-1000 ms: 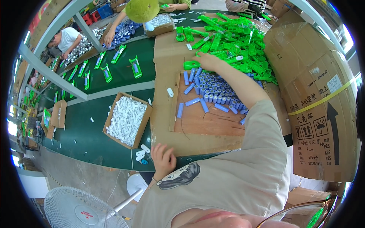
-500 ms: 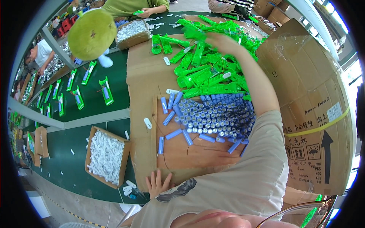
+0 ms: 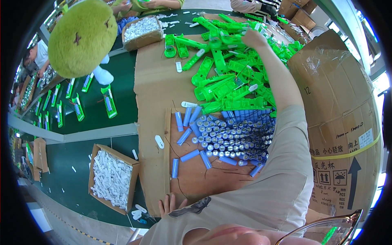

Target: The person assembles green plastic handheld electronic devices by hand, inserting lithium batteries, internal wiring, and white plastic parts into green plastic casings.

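Observation:
My right hand (image 3: 254, 39) reaches out to the far part of a heap of bright green plastic casings (image 3: 220, 87). Its fingers are curled at the casings, and what they hold, if anything, is hidden. To its left, a green casing (image 3: 217, 49) stands out on top of the heap, apart from the hand. My left hand (image 3: 170, 204) rests with fingers spread on the near edge of a shallow wooden tray (image 3: 167, 155), partly covered by my shirt. Inside the tray are many blue cylindrical battery cells (image 3: 216, 134), mostly bunched together, with thin dark wires over them.
A cardboard box of small white parts (image 3: 110, 179) stands at left; another box (image 3: 142, 32) is farther off. Green casings with cells (image 3: 109, 102) line the green table. A fuzzy green plush (image 3: 81, 38) hangs upper left. A big carton (image 3: 339, 110) rises at right. Co-workers sit opposite.
My right hand has moved right, away from the green casing that was blurred at its fingers. The view has shifted slightly, and the plush appears larger and farther left. My left hand stays on the edge.

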{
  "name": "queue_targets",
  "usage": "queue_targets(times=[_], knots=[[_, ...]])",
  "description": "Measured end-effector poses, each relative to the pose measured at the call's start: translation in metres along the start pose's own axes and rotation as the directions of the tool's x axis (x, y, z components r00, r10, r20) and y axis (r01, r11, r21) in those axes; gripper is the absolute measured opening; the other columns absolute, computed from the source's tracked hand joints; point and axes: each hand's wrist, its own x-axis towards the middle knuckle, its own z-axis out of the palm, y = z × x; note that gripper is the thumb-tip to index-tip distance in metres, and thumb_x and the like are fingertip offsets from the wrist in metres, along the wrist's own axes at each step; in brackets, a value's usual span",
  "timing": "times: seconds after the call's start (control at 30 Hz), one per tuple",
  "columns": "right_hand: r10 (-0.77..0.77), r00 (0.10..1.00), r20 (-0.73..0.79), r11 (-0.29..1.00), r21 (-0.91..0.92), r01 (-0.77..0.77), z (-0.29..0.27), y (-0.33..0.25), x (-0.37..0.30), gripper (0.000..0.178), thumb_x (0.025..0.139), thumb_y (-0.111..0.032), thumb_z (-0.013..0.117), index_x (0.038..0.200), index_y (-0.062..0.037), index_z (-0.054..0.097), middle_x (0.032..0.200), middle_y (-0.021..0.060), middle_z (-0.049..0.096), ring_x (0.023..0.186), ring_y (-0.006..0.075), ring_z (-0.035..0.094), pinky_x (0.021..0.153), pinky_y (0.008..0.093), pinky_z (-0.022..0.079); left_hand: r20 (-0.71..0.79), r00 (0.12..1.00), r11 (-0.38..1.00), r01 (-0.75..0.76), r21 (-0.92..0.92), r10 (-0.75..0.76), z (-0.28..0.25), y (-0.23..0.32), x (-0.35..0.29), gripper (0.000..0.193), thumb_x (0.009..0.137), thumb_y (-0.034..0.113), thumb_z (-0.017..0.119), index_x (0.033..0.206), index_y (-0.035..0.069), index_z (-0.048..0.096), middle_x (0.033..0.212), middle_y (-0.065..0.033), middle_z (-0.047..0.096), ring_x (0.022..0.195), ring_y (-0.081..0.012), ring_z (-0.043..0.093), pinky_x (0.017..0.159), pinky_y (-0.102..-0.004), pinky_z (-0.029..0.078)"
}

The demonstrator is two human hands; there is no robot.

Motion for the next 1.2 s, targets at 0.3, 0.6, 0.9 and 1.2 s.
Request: queue_targets(times=[0.3, 0.6, 0.9, 1.2], knots=[[-0.36, 0.93, 0.075, 0.932, 0.07, 0.355, -0.011, -0.089, -0.107, 0.033, 0.086, -0.036, 0.05, 0.099, -0.0118, 0.068, 0.104, 0.0176, 0.064, 0.096, 0.0352, 0.061, 0.087, 0.0443, 0.048, -0.018, 1.0, 0.998, -0.003, -0.067, 0.002, -0.009, -0.001, 0.002, 0.051, 0.084, 0.051, 0.048, 0.132, 0.034, 0.05, 0.134, -0.0184, 0.043, 0.123, -0.0412, 0.044, 0.097, -0.0635, 0.033], [-0.597, 0.783, 0.173, 0.799, 0.217, 0.561, -0.069, -0.09, -0.161, 0.035, 0.083, -0.035, 0.058, 0.109, -0.0137, 0.067, 0.096, 0.016, 0.067, 0.091, 0.0332, 0.063, 0.082, 0.0431, 0.049, 0.021, 1.0, 0.999, 0.021, -0.048, -0.02, -0.021, 0.001, 0.01, 0.051, 0.09, 0.056, 0.039, 0.136, 0.034, 0.043, 0.135, -0.0159, 0.045, 0.123, -0.0368, 0.046, 0.098, -0.0601, 0.037], [-0.201, 0.955, 0.22, 0.9, 0.427, 0.091, -0.104, -0.067, -0.041, 0.044, 0.086, -0.045, 0.058, 0.099, -0.0044, 0.068, 0.07, 0.0065, 0.065, 0.051, 0.0165, 0.056, 0.043, 0.0333, 0.043, -0.019, 1.0, 0.999, -0.014, 0.033, 0.015, -0.012, -0.002, 0.008, 0.052, 0.09, 0.059, 0.037, 0.136, 0.036, 0.043, 0.137, -0.0123, 0.044, 0.124, -0.0352, 0.045, 0.097, -0.0603, 0.037], [-0.022, 0.999, 0.029, 0.994, 0.112, 0.019, 0.063, -0.187, 0.07, 0.045, 0.083, -0.042, 0.057, 0.114, -0.0102, 0.064, 0.121, 0.0141, 0.06, 0.11, 0.0294, 0.059, 0.093, 0.0402, 0.047, -0.134, 0.99, 0.982, -0.007, 0.191, 0.033, 0.007, -0.001, 0.008, 0.051, 0.09, 0.057, 0.039, 0.136, 0.034, 0.043, 0.136, -0.0094, 0.045, 0.123, -0.0303, 0.047, 0.097, -0.0561, 0.039]])
